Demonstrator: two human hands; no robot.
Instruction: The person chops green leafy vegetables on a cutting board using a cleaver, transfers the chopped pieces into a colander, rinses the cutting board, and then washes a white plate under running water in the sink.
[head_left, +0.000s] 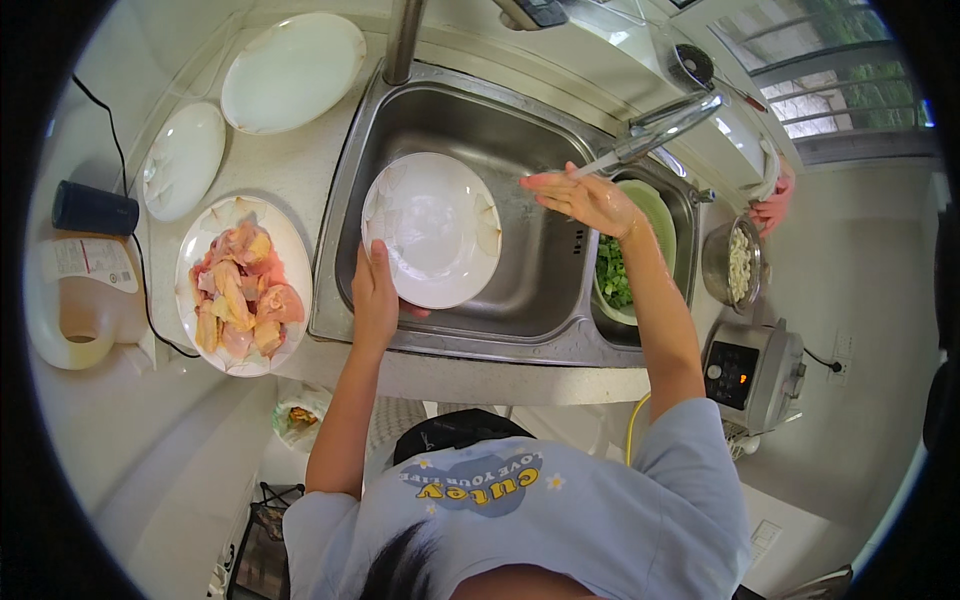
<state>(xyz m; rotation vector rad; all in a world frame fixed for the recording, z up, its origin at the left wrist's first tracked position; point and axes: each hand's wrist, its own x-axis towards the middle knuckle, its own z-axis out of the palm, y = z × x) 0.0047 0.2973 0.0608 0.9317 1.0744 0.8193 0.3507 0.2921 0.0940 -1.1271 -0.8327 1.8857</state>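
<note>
My left hand (375, 296) grips the near left rim of a round white dish (439, 232) with a leaf pattern, thumb on top and fingers beneath. The dish is held over the large basin of a stainless steel sink (536, 255). My wet right hand (592, 201) is under the chrome faucet (667, 131), palm showing and fingers stretched out to the left, holding nothing. Water from the spout meets this hand. Below its wrist, partly hidden by the forearm, a light green colander (651, 206) with chopped leafy greens (613, 281) sits in the small basin.
Left of the sink lies an oval plate (289, 360) of raw chicken pieces (244, 289). Two white plates (292, 71) (184, 161), a dark blue cylinder (95, 208) and a plastic jug (82, 315) stand nearby. At right are a metal bowl (715, 262), an electric cooker (757, 371) and pink gloves (776, 199).
</note>
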